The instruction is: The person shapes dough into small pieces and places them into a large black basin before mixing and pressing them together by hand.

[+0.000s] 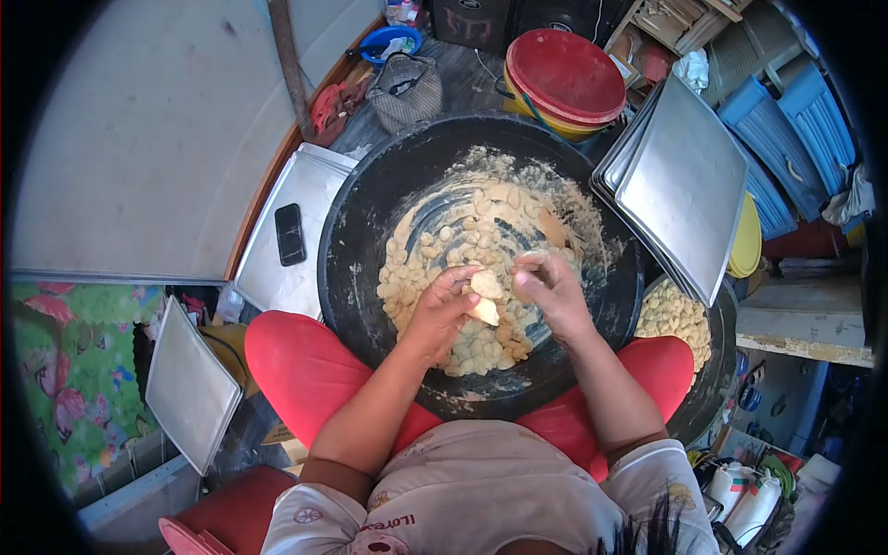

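Observation:
A wide black basin [344, 231] stands between my knees, with many small pale dough pieces [416, 268] and loose flour [490, 166] inside. Above them, my left hand [439, 310] grips a pale yellow lump of dough [486, 294], pinched narrow in the middle, between thumb and fingers. To its right is my right hand [555, 291], its fingers curled together close to the lump but apart from it. Whatever its fingertips hold, if anything, I cannot make out.
Metal trays [684, 171] lean stacked at the basin's right. A phone [289, 234] lies on a flat tray [264, 277] at left. Behind stand red and yellow buckets [564, 83]. A second basin [726, 370] with more dough pieces [673, 319] sits by my right knee.

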A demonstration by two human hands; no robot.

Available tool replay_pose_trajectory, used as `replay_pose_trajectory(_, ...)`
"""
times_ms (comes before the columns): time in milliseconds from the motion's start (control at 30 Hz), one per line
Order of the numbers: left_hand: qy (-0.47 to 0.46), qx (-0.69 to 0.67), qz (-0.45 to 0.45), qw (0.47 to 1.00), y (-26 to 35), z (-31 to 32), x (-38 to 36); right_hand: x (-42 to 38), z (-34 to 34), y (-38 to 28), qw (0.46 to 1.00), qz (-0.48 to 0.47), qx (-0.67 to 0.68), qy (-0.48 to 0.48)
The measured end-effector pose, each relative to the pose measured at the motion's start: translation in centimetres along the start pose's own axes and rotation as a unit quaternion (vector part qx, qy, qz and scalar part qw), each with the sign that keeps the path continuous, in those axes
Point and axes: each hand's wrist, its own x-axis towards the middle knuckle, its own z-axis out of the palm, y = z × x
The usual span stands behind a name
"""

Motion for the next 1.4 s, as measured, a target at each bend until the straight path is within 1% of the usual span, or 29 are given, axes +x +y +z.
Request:
replay_pose_trajectory(33, 0.0, 0.0, -0.001, 1.0, 0.0, 0.1, -0.1, -0.3, 0.3, -0.5, 1.0, 0.001, 0.0, 0.001)
replay_pose_trajectory(100, -0.005, 0.009, -0.011, 1.0, 0.2, 0.4, -0.2, -0.8, 1.3, -1.6, 0.978, -0.122, -0.141, -0.096)
replay_pose_trajectory(133, -0.005, 0.01, -0.012, 1.0, 0.2, 0.6, -0.2, -0.8, 1.7, -1.0, 0.971, -0.144, -0.143, -0.123)
replay_pose_trajectory(267, 0.025, 0.019, -0.021, 0.999, -0.1, 0.2, -0.2, -0.9, 1.4, -0.3, 0.978, -0.087, -0.128, -0.143)
replay_pose_trajectory(333, 0.043, 0.017, -0.022, 0.999, -0.4, -0.5, 0.0, -0.4, 0.7, -0.7, 0.998, -0.004, -0.055, -0.02)
replay_pose_trajectory(400, 0.119, -0.027, 0.003, 0.992, -0.5, -1.2, 0.4, -0.2, 0.0, -1.8, 1.0, 0.021, -0.022, 0.007)
replay_pose_trajectory(433, 0.12, -0.027, 0.002, 0.992, -0.4, -1.4, 0.6, -0.1, -0.3, -2.1, 0.998, 0.045, 0.011, 0.035)
replay_pose_trajectory(500, 0.167, -0.005, 0.041, 0.985, -0.4, -1.7, 0.9, 0.1, -0.5, -1.8, 0.999, 0.038, 0.007, 0.029)
replay_pose_trajectory(567, 0.191, -0.016, 0.012, 0.981, 0.8, -0.2, 0.6, 0.2, -0.2, -1.1, 0.995, -0.087, -0.023, 0.033)
replay_pose_trajectory(633, 0.192, -0.037, 0.065, 0.978, 0.9, 0.0, 0.7, 0.4, -0.2, -1.1, 0.997, -0.071, 0.016, 0.04)
replay_pose_trajectory(667, 0.194, -0.037, 0.059, 0.979, 0.9, -0.3, 0.7, 0.4, -0.3, -1.2, 0.996, -0.053, 0.055, 0.045)
replay_pose_trajectory(700, 0.166, -0.04, 0.095, 0.981, 1.1, -0.9, 0.9, 0.4, -0.4, -1.4, 0.996, -0.048, 0.056, 0.049)
replay_pose_trajectory(733, 0.137, -0.043, 0.131, 0.981, 1.2, -1.3, 1.1, 0.6, -0.6, -1.6, 0.994, -0.032, 0.099, 0.026)
replay_pose_trajectory(767, 0.137, -0.042, 0.128, 0.981, 1.3, -1.5, 1.2, 0.8, -0.9, -1.8, 0.99, -0.017, 0.141, 0.003)
replay_pose_trajectory(867, 0.21, 0.12, 0.18, 0.954, 1.6, -2.7, 1.8, 1.2, -1.3, -1.5, 0.997, 0.0, 0.075, -0.024)
replay_pose_trajectory(933, 0.213, 0.139, 0.203, 0.946, 2.4, -3.0, 2.0, 1.9, -2.1, -1.3, 0.999, 0.01, 0.033, -0.041)
replay_pose_trajectory(967, 0.219, 0.158, 0.227, 0.936, 3.2, -2.5, 1.9, 2.5, -2.6, -0.7, 0.997, 0.036, 0.015, -0.064)
replay_pose_trajectory(1033, 0.201, 0.287, 0.249, 0.903, 5.7, -1.5, 2.0, 3.7, -3.2, 2.1, 0.994, 0.069, 0.003, -0.087)
replay_pose_trajectory(1067, 0.17, 0.41, 0.226, 0.867, 7.3, -1.5, 2.3, 4.7, -3.8, 4.2, 0.994, 0.102, 0.018, -0.045)
replay_pose_trajectory(1100, 0.172, 0.412, 0.227, 0.865, 8.1, -1.8, 2.9, 5.5, -4.3, 6.5, 0.991, 0.131, 0.032, -0.005)
replay_pose_trajectory(1133, 0.098, 0.601, 0.263, 0.748, 8.9, -2.1, 3.6, 6.0, -4.8, 8.8, 0.991, 0.128, 0.034, -0.007)
replay_pose_trajectory(1167, 0.018, 0.756, 0.282, 0.59, 9.4, -2.2, 3.9, 6.5, -5.6, 11.6, 0.982, 0.185, -0.026, 0.03)
replay_pose_trajectory(1200, -0.012, 0.825, 0.214, 0.523, 10.1, -1.3, 3.6, 6.9, -6.6, 15.0, 0.964, 0.242, -0.086, 0.068)
replay_pose_trajectory(1233, -0.014, 0.826, 0.213, 0.521, 10.6, -1.3, 3.4, 7.3, -8.4, 21.1, 0.956, 0.241, -0.159, 0.057)
replay_pose_trajectory(1267, -0.041, 0.825, 0.152, 0.543, 11.3, -1.6, 3.2, 7.4, -9.6, 25.5, 0.942, 0.239, -0.23, 0.046)
replay_pose_trajectory(1300, -0.069, 0.819, 0.09, 0.563, 11.9, -2.1, 3.0, 6.8, -9.4, 25.5, 0.943, 0.241, -0.227, 0.047)
replay_pose_trajectory(1333, -0.082, 0.789, 0.064, 0.605, 12.6, -2.9, 3.0, 5.9, -9.1, 25.1, 0.905, 0.257, -0.339, -0.011)
replay_pose_trajectory(1367, -0.087, 0.79, 0.062, 0.604, 13.1, -4.0, 2.9, 5.3, -8.9, 25.3, 0.852, 0.269, -0.444, -0.068)
replay_pose_trajectory(1400, -0.066, 0.779, 0.045, 0.622, 13.2, -5.2, 2.9, 4.8, -8.0, 25.8, 0.852, 0.273, -0.442, -0.065)
